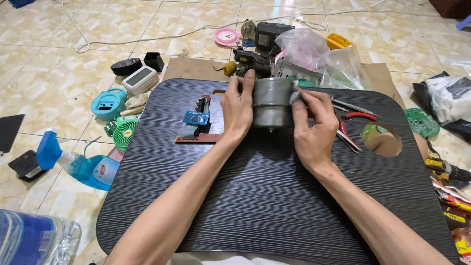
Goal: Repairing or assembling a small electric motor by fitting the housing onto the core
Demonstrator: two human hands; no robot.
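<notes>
While both hands close around it, a grey metal cylinder [271, 108] stands at the far middle of the black ribbed tabletop [265, 196], a small stub showing at its near end. Left hand [237, 110] grips the cylinder's left side, fingers curled over the far edge. Right hand [314, 125] grips the right side, fingertips pressing a small grey scrap against the metal; what that scrap is, cannot tell. Just left of the left hand lies a small stack of circuit boards [197, 120], one blue, one reddish, with a grey ribbon. Right of the right hand, red-handled pliers [349, 128] lie on the tabletop, partly hidden by the fingers. A round hole [381, 140] opens in the tabletop farther right. Beyond the far edge: crumpled clear plastic bag [319, 56], pink clock [227, 36], dark device parts. On the tiled floor to the left: blue spray bottle [78, 167], green mini fan [124, 132], teal round gadget [108, 104], white box with a display [140, 79].
</notes>
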